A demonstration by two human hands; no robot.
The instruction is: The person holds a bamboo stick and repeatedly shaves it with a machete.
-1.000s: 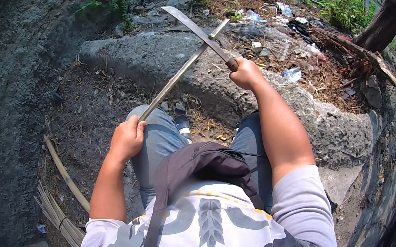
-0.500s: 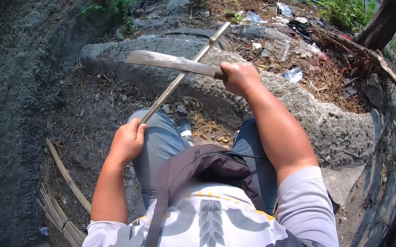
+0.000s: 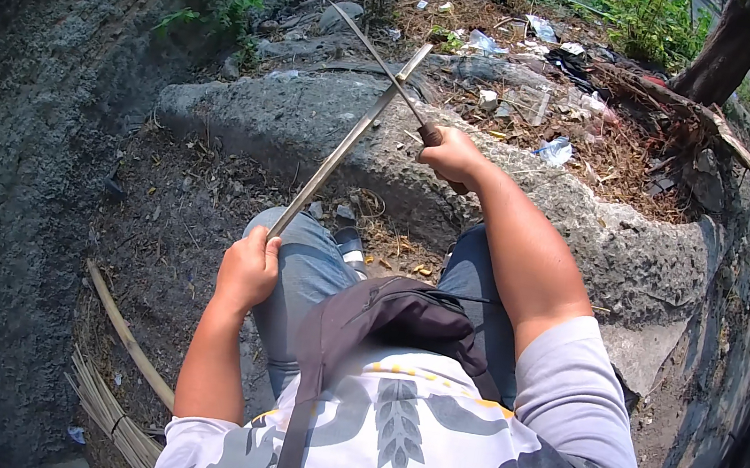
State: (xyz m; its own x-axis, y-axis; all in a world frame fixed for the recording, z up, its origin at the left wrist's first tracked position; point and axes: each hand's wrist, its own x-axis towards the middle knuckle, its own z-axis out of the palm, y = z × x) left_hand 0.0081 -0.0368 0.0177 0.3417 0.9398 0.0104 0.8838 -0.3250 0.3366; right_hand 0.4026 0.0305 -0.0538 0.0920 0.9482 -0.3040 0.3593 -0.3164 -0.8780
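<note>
My left hand [image 3: 247,266] is closed round the lower end of a long, pale bamboo strip [image 3: 336,153], beside my left knee. The strip slants away up to the right, with a node near its far end. In my right hand [image 3: 454,159] is the brown wooden handle of a machete [image 3: 375,56], gripped with the fingers wrapped round it. Its blade is turned edge-on, so it looks thin, and points away to the upper left. It crosses the strip close to the node; whether blade and strip touch I cannot tell.
A rough concrete ledge [image 3: 248,118] runs across in front of my knees. At my lower left lie a tied bundle of thin strips [image 3: 112,417] and a longer bamboo piece [image 3: 127,334]. A concrete wall [image 3: 30,189] rises at left. Litter, dry leaves and a tree trunk [image 3: 723,53] are beyond.
The machete has swung from lying flat across the middle of the strip to edge-on near its far end. My right hand has shifted slightly; my left hand keeps hold of the strip.
</note>
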